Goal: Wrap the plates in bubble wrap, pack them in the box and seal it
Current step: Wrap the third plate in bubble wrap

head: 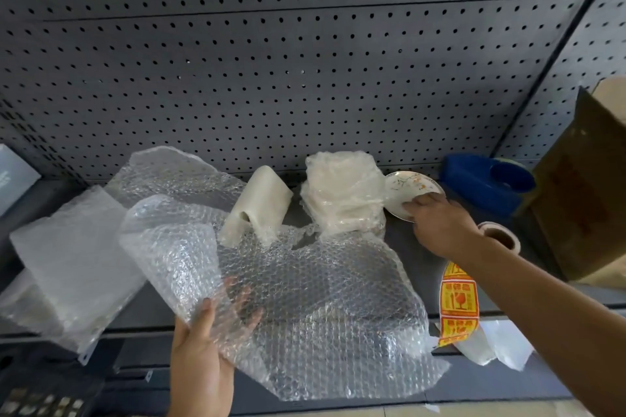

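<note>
Step in hand: fetching a bare plate for wrapping.
The plate [408,184] sits at two o'clock from the bubble wrap [321,298]. My right hand [440,223], arm outstretched, grips its near rim. My left hand [203,342] pinches the wrap's lifted seven-o'clock corner. Next, I judge, the plate goes to the sheet's centre.

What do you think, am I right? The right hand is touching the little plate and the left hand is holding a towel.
Not quite. The head view shows the left hand holding bubble wrap, not a towel. The right hand is touching the little plate.
</note>
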A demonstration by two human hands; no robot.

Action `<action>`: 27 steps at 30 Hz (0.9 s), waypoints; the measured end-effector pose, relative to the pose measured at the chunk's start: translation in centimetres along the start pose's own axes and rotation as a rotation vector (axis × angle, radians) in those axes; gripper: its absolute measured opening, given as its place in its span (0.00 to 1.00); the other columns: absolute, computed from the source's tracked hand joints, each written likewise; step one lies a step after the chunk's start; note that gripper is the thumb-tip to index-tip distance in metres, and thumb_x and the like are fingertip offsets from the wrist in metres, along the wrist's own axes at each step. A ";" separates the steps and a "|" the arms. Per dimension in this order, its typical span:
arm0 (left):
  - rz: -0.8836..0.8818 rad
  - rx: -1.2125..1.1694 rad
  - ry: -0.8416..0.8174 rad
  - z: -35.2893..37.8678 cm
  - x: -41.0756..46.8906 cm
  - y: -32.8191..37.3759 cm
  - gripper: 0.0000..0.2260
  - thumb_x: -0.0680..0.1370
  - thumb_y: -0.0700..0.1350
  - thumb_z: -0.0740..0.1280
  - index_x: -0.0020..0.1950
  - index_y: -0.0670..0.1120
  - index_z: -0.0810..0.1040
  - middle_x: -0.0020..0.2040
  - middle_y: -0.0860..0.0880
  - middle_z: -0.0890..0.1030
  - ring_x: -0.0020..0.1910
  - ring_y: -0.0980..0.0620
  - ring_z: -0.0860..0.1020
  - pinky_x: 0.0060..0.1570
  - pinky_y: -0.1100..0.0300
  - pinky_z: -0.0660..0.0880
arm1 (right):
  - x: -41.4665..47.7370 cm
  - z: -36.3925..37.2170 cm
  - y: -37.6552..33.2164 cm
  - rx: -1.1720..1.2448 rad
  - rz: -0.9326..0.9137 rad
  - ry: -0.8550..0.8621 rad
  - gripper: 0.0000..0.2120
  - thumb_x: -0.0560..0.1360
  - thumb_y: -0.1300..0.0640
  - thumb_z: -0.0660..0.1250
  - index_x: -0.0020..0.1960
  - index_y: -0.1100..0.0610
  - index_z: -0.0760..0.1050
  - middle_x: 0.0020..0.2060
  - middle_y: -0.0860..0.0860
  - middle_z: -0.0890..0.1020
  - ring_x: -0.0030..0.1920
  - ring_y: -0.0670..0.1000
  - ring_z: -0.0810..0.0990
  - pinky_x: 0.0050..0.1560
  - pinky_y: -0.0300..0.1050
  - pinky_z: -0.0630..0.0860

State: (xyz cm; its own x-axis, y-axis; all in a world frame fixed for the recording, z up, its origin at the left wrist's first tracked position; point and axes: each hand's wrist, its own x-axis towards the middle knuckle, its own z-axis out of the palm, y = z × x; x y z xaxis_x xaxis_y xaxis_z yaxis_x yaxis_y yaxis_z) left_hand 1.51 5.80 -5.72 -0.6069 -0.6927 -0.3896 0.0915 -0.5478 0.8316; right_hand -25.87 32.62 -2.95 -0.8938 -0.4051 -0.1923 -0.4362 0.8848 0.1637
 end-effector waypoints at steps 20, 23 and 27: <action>0.040 -0.149 0.039 2.8 -3.1 1.2 0.32 0.75 0.55 0.74 0.73 0.41 0.71 0.64 0.42 0.83 0.60 0.44 0.84 0.56 0.40 0.82 | -14.7 -1.4 -3.3 0.565 -0.262 0.837 0.15 0.77 0.63 0.64 0.60 0.59 0.82 0.52 0.47 0.85 0.45 0.46 0.84 0.44 0.43 0.82; 0.021 -0.178 0.073 2.4 -2.9 1.0 0.42 0.68 0.61 0.78 0.77 0.45 0.70 0.69 0.44 0.78 0.67 0.42 0.78 0.71 0.36 0.69 | -15.5 2.3 -6.0 0.490 -0.395 0.812 0.18 0.72 0.67 0.63 0.57 0.57 0.84 0.57 0.49 0.85 0.57 0.48 0.84 0.57 0.47 0.82; 0.008 -0.218 0.067 2.8 -3.3 1.4 0.30 0.72 0.57 0.73 0.72 0.51 0.73 0.72 0.45 0.77 0.73 0.40 0.73 0.72 0.33 0.66 | -14.7 6.4 -7.7 0.397 -0.498 0.707 0.19 0.71 0.64 0.60 0.55 0.56 0.85 0.57 0.50 0.85 0.58 0.50 0.84 0.56 0.51 0.83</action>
State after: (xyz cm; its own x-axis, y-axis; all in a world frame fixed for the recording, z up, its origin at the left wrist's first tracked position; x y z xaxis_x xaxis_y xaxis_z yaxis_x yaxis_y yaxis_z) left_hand 1.46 8.63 -2.19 -0.5524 -0.7230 -0.4149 0.2687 -0.6256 0.7324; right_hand -8.65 33.22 -7.56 -0.5275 -0.6870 0.4998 -0.8329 0.5340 -0.1451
